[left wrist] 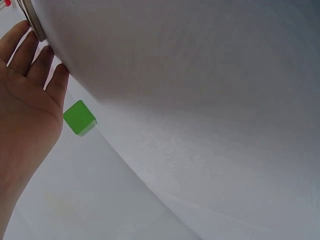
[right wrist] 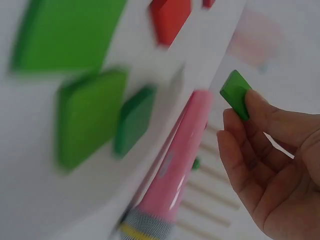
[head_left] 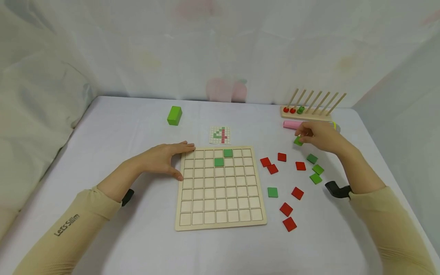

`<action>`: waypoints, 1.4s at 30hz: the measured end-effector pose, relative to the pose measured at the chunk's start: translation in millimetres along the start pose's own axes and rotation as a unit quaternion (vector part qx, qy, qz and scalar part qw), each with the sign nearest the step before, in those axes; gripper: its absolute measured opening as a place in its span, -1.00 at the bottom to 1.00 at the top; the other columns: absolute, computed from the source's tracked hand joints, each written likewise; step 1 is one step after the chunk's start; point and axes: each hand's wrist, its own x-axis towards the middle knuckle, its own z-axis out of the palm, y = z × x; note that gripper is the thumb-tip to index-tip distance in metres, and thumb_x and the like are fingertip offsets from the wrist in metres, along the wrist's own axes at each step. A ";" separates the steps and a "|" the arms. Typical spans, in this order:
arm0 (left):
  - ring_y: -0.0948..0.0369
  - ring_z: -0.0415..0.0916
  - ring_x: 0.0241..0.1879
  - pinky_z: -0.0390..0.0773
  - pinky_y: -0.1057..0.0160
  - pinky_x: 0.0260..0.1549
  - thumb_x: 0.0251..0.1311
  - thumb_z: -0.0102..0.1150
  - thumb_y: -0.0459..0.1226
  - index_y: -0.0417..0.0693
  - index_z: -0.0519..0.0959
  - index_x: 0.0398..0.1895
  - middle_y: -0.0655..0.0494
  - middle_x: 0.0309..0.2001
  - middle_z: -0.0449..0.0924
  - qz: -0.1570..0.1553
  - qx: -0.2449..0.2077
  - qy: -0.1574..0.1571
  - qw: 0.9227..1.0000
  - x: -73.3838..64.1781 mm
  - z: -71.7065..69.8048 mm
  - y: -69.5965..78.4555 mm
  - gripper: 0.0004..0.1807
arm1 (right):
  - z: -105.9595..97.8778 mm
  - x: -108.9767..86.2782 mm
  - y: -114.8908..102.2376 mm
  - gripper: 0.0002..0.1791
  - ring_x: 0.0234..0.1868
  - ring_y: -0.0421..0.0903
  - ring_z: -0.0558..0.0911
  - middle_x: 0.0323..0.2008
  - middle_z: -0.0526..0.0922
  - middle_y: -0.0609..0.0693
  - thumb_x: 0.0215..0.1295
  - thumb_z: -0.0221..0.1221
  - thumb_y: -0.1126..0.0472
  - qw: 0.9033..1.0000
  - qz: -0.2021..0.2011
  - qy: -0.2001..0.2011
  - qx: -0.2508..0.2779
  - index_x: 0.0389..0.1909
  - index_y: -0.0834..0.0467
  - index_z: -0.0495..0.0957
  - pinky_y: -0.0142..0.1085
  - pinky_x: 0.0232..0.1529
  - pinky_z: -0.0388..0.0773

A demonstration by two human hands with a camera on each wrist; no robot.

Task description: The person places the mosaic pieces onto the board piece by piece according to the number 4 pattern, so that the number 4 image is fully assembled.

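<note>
A wooden grid board lies flat on the table, with one green tile in its top row and another green tile in the row below. My left hand rests at the board's upper left edge, fingers extended and thumb apart. To the right, my right hand pinches a light green square tile between thumb and fingers, above the table near the pink microphone. Behind the board lies a small pattern card printed with a green and red figure 4.
Several red tiles and green tiles lie scattered right of the board. A green block stands at the back left. At the back right is a wooden peg rack with red and green beads. A curtain hangs behind the table.
</note>
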 end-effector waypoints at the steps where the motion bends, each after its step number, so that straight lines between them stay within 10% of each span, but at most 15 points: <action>1: 0.11 -0.01 0.59 0.07 -0.18 0.51 -0.34 0.51 0.26 0.29 0.20 0.51 0.31 0.55 0.14 0.001 0.000 0.000 1.000 0.4 0.3 0.2 0.20 | 1.3 3.0 -7.6 -0.89 -0.28 -0.05 0.56 -0.32 0.69 0.11 0.27 0.25 0.36 1.000 -0.008 0.000 0.003 -0.20 0.28 0.60 -0.46 -0.30 0.48; 21: 0.11 -0.03 0.60 0.05 -0.19 0.51 -0.33 0.54 0.21 0.30 0.20 0.51 0.33 0.55 0.12 -0.007 -0.004 -0.004 1.000 1.6 -0.6 4.6 0.19 | 58.5 59.9 -136.2 -0.92 -0.29 -0.17 0.64 -0.37 0.71 -0.08 0.27 0.29 0.24 0.980 -0.146 -0.093 0.094 -0.24 0.05 0.66 -0.31 -0.19 0.59; 42: 0.08 0.01 0.59 0.11 -0.20 0.48 -0.33 0.53 0.23 0.23 0.22 0.51 0.29 0.55 0.15 0.002 -0.001 -0.003 1.000 1.6 -0.8 4.3 0.19 | 91.6 82.0 -186.7 -0.88 -0.32 -0.26 0.64 -0.33 0.74 -0.07 0.24 0.28 0.33 0.956 -0.200 -0.180 0.117 -0.24 0.10 0.69 -0.45 -0.21 0.57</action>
